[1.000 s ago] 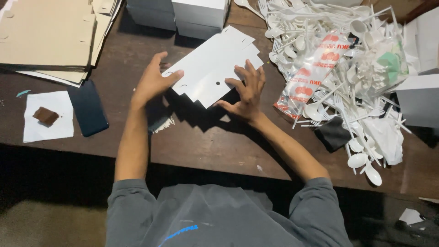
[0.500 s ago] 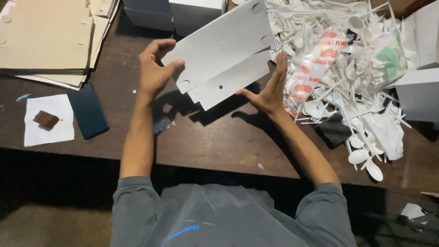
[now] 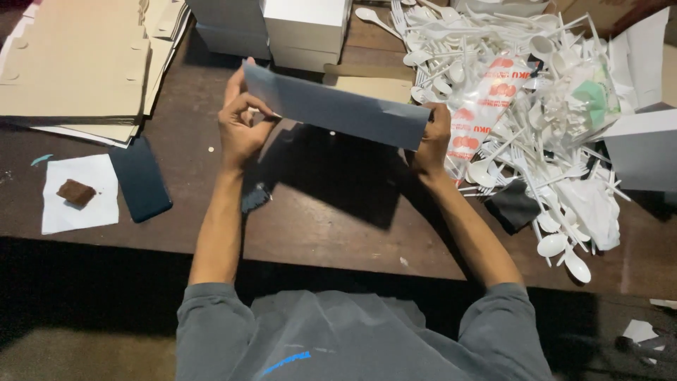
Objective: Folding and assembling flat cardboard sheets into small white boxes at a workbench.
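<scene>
Both bare forearms reach forward from grey sleeves, elbows bent and set apart, converging slightly toward the hands. The left hand [image 3: 241, 125] is raised with its back toward the camera, wrist straight, fingers curled inward and the index finger extended upward; its thumb and fingertips close in a pinching grip. The right hand [image 3: 431, 141] sits a little lower and further out, wrist bent slightly, fingers wrapped tight with the knuckles uppermost. The two hands stay level with each other, well apart.
</scene>
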